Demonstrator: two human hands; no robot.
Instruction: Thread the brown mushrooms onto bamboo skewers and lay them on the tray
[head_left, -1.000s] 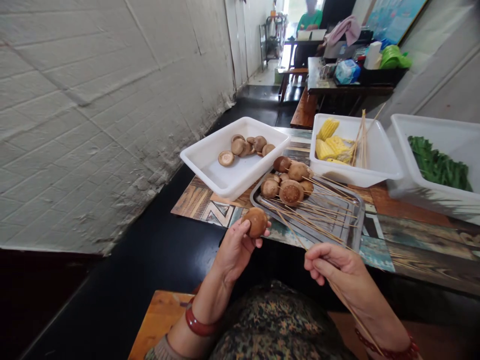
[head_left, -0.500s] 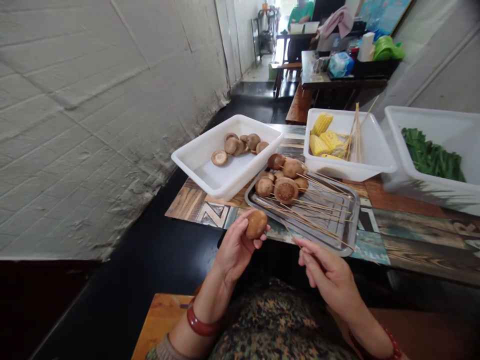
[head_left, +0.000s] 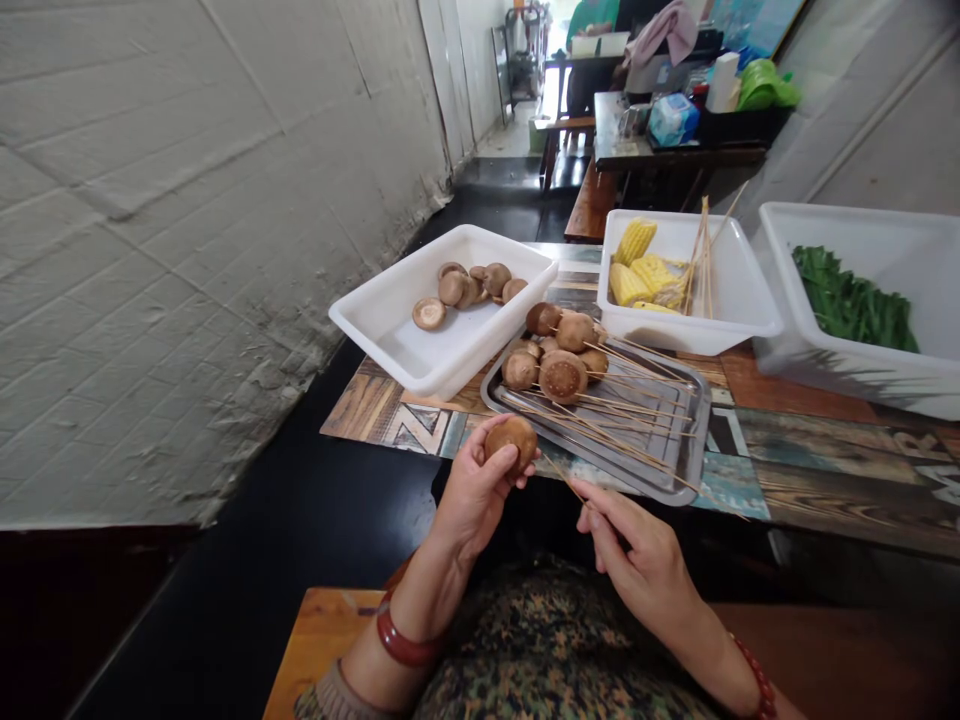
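Note:
My left hand (head_left: 477, 494) is closed around a brown mushroom (head_left: 512, 444), thumb across its cap. Between the thumb and fingers of my right hand (head_left: 626, 535) is a thin wooden skewer (head_left: 564, 480), its far end close to the mushroom's right side; whether the tip touches it I cannot tell. Just beyond both hands lies a metal tray (head_left: 679, 478) with skewered mushrooms (head_left: 562, 376) and several sticks. More loose mushrooms (head_left: 454, 289) sit in a white bin (head_left: 390, 345) on the left.
A second white bin (head_left: 694, 335) holds corn pieces (head_left: 634, 279) and upright sticks; a third bin (head_left: 862, 370) holds green leaves (head_left: 855, 300). They stand on a patterned table (head_left: 810, 490). A wall (head_left: 187, 230) runs along the left. Further back are another table (head_left: 615, 150) and a person in green.
My right hand has brought the skewer left, up close to the mushroom. My left thumb has moved onto the cap. The whole view has shifted slightly.

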